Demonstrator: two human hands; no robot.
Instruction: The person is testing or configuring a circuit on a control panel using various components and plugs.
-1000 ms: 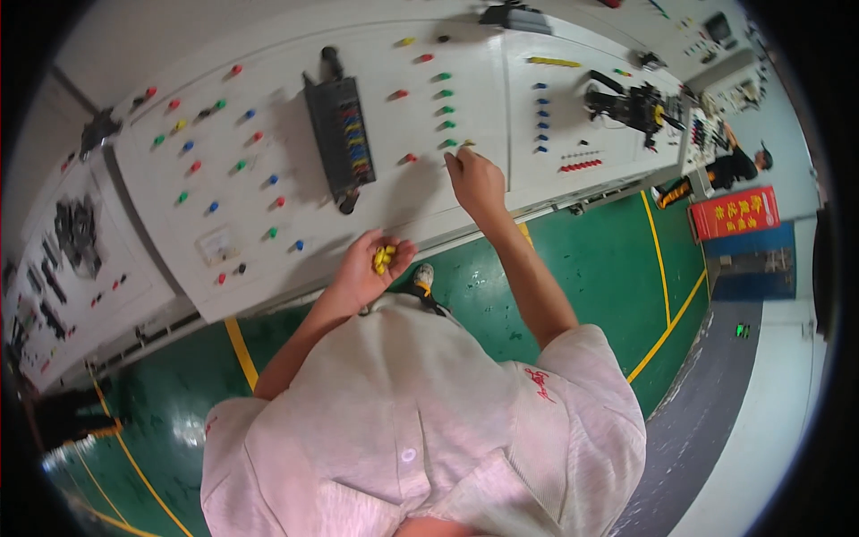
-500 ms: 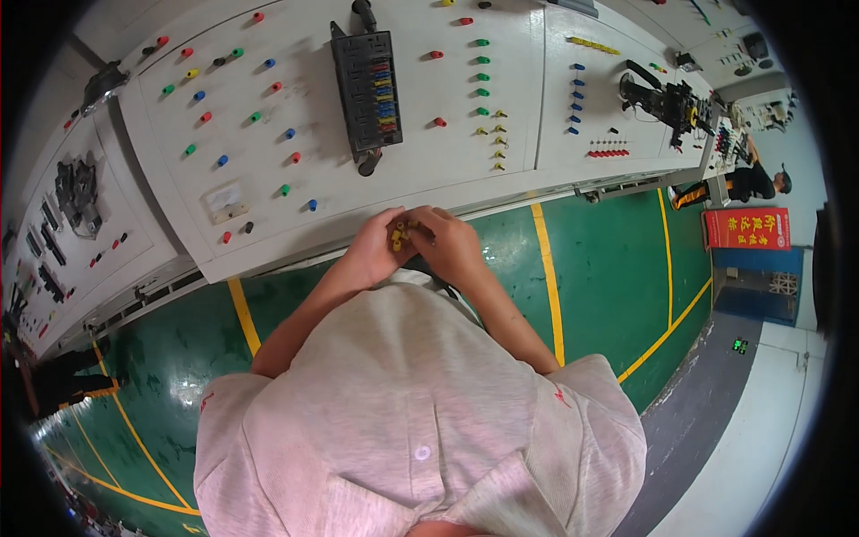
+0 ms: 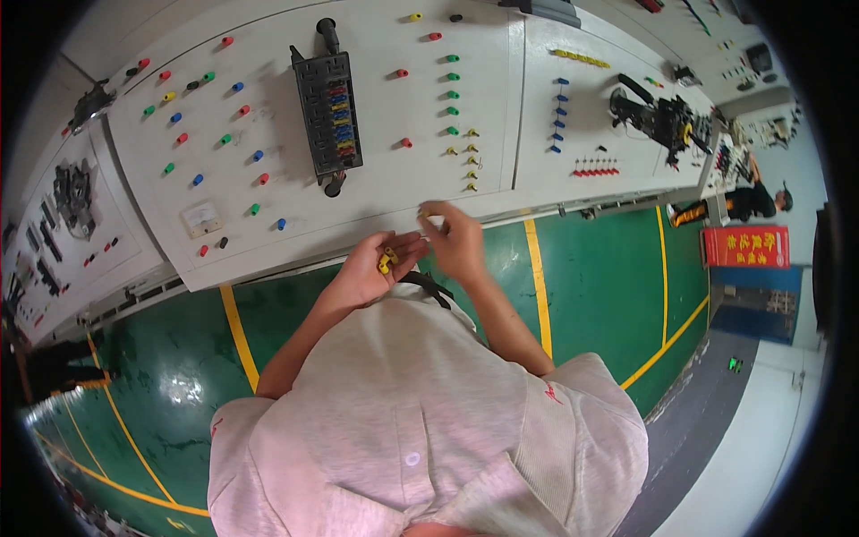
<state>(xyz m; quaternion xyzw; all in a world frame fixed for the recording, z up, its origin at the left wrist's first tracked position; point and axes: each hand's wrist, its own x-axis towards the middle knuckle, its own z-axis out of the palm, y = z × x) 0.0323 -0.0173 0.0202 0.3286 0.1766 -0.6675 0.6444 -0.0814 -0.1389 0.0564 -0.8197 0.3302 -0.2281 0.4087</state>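
Note:
My left hand (image 3: 369, 271) is cupped palm up in front of the board's near edge, holding several small yellow terminal caps (image 3: 387, 259). To its right, my right hand (image 3: 455, 242) is closed in a pinch on a small yellowish piece at its fingertips; it looks like one more cap, but the fingers mostly hide it. Ahead of the right hand, on the white panel (image 3: 385, 192), stands a group of yellow terminal posts (image 3: 472, 161) with thin tops. A column of green terminals (image 3: 453, 94) rises beyond them.
A black fuse box (image 3: 327, 112) with coloured fuses is mounted left of centre. Red, blue and green terminals (image 3: 258, 156) dot the panel's left side. A black switch assembly (image 3: 658, 116) sits at right. Another person (image 3: 756, 202) stands far right, near a red sign (image 3: 745, 246).
My hands have parted. The right hand has moved right with a small piece in its pinch, while the left has opened its palm, showing the yellow caps. The view has shifted slightly.

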